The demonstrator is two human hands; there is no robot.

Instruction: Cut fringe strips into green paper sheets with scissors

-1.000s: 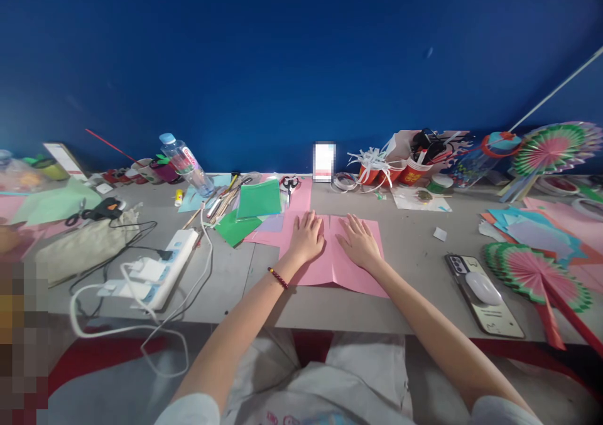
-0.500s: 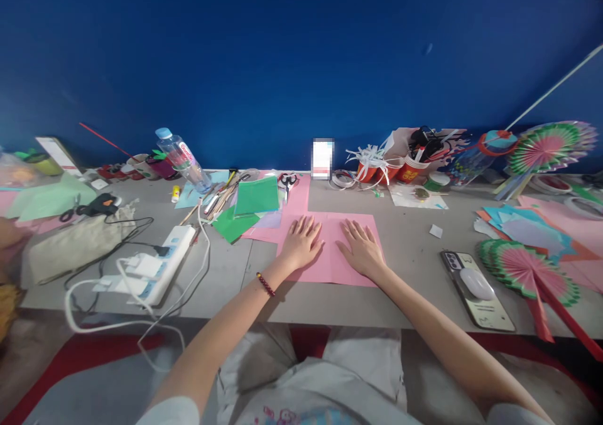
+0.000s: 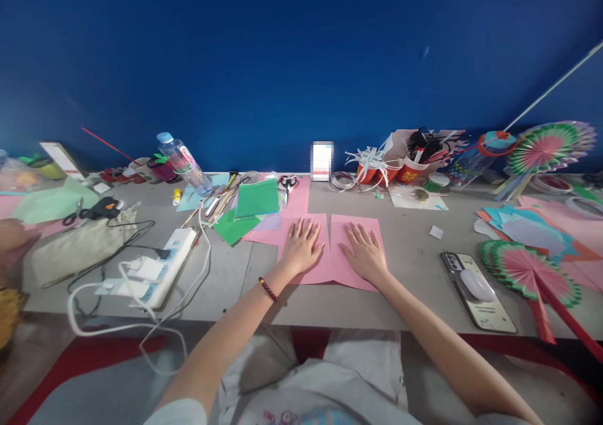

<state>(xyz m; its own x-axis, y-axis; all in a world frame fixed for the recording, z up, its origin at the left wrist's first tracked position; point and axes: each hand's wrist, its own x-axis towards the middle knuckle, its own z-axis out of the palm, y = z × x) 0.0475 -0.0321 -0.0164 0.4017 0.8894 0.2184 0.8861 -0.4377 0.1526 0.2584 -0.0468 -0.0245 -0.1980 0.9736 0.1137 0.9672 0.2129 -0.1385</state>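
Note:
A sheet of pink paper (image 3: pixel 325 268) lies on the table in front of me, split down the middle by a narrow gap at its far edge. Grey tabletop shows through the gap; nearer to me the halves still meet. My left hand (image 3: pixel 302 247) presses flat on the left half, fingers spread. On the right half rests my right hand (image 3: pixel 365 252), likewise flat with its fingers apart. More pink paper (image 3: pixel 298 200) lies beyond my left hand, partly beneath other sheets.
Green sheets (image 3: pixel 257 199), scissors (image 3: pixel 287 183) and thin sticks (image 3: pixel 223 202) lie to the far left, near a tilted bottle (image 3: pixel 186 164). A power strip (image 3: pixel 172 265) with cables sits closer. To the right are a phone (image 3: pixel 494 312), a paper fan (image 3: pixel 522 265) and red cups (image 3: pixel 409 171).
The pink paper has come apart along its middle from the far edge, leaving a gap. My right hand has shifted slightly right with its half; my left hand stays nearly in place.

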